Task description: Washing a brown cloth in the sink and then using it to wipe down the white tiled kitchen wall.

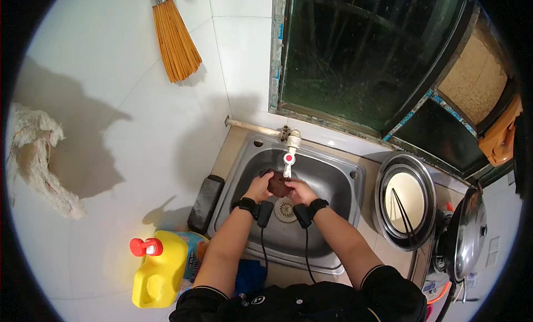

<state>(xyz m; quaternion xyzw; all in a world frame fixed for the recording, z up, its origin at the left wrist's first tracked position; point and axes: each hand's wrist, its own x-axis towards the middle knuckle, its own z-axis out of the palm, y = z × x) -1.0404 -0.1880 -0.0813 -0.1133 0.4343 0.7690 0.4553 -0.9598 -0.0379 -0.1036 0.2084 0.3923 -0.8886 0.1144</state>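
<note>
A dark reddish-brown object (280,185), whose kind I cannot tell, is held between my two hands under the spout of a white tap (288,157) with a red-centred handle. My left hand (260,186) grips its left side, and my right hand (301,191) holds its right edge. Both hands are over a stainless steel sink (266,239), just above the round drain strainer (285,209). Black straps with dark cabled devices circle both wrists. Whether water runs from the tap is hard to tell.
A yellow jug (160,272) with a red pump stands at the left, near a dark oblong block (206,204). Right of the sink are nested metal bowls (378,197) with black chopsticks (402,214), then a lidded pan (469,234). A bamboo brush (175,41) hangs on the wall.
</note>
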